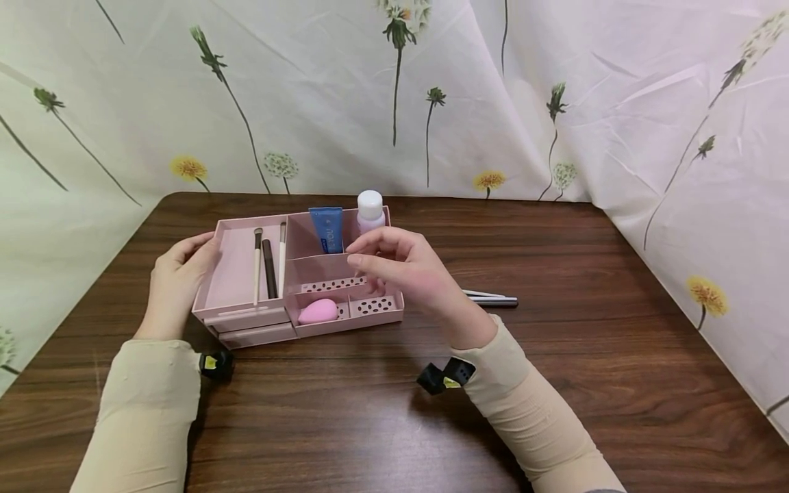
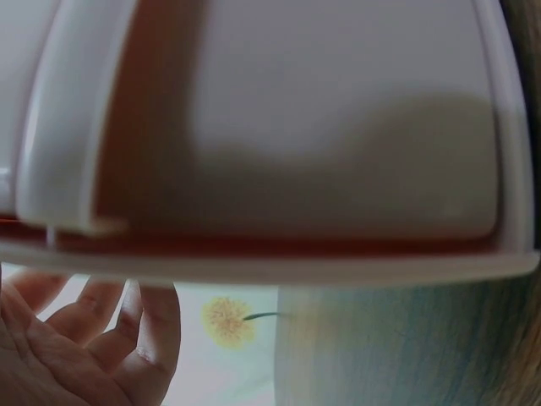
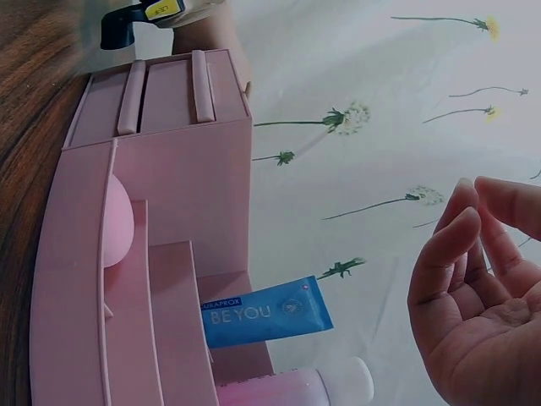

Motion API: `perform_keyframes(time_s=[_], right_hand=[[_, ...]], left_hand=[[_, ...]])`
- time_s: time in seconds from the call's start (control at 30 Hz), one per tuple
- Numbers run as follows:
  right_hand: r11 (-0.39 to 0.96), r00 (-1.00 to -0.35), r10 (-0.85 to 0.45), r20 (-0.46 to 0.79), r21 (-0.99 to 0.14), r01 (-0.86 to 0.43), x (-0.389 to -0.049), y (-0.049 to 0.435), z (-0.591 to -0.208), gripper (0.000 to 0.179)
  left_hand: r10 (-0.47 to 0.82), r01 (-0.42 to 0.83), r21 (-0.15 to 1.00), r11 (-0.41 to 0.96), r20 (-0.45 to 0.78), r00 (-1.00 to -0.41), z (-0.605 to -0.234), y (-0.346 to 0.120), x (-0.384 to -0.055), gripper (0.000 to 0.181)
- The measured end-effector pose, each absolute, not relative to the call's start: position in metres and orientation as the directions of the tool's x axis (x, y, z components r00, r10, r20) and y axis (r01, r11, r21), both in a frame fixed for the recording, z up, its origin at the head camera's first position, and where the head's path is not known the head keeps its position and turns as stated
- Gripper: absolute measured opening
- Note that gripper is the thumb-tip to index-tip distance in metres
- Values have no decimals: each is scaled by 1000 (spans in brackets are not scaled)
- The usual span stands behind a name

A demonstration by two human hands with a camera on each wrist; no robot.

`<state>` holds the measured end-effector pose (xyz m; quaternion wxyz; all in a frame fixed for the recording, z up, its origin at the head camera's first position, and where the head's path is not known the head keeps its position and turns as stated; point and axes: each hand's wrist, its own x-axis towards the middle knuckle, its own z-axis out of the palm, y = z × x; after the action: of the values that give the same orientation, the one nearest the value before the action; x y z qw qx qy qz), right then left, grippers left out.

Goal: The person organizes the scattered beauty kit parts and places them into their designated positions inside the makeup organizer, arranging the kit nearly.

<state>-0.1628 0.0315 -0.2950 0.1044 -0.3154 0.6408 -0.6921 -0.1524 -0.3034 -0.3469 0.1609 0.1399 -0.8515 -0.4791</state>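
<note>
A pink desktop organizer (image 1: 240, 266) stands on the table. My left hand (image 1: 180, 274) rests against its left side, fingers along the wall; the left wrist view shows them (image 2: 118, 338) below the drawer front (image 2: 338, 127). Over the organizer's right part hovers my right hand (image 1: 409, 270), with nothing in it; in the right wrist view the fingers bend loosely and the thumb comes near the fingertips. Close to these fingers stand a blue Curaprox tube (image 1: 327, 229) and a bottle (image 1: 370, 209) with a white cap, in the back compartments. A pink makeup sponge (image 1: 318, 311) lies in a front compartment.
Makeup brushes (image 1: 257, 267) and a dark stick (image 1: 269, 268) lie on the organizer's top tray. Right of it, several slim sticks (image 1: 493, 300) lie on the wooden table (image 1: 585, 356), partly behind my right wrist. A flower-printed curtain (image 1: 333, 103) hangs behind the table.
</note>
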Motion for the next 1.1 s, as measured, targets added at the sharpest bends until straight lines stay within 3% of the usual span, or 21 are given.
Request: perform_keyframes(time_s=[1.1], right_hand=[[-126,-754,-569,327,-941,-314,-149,40,-283,18]], left_hand=[[-389,-64,865,498,158,-908,-347,-303,-152,59]])
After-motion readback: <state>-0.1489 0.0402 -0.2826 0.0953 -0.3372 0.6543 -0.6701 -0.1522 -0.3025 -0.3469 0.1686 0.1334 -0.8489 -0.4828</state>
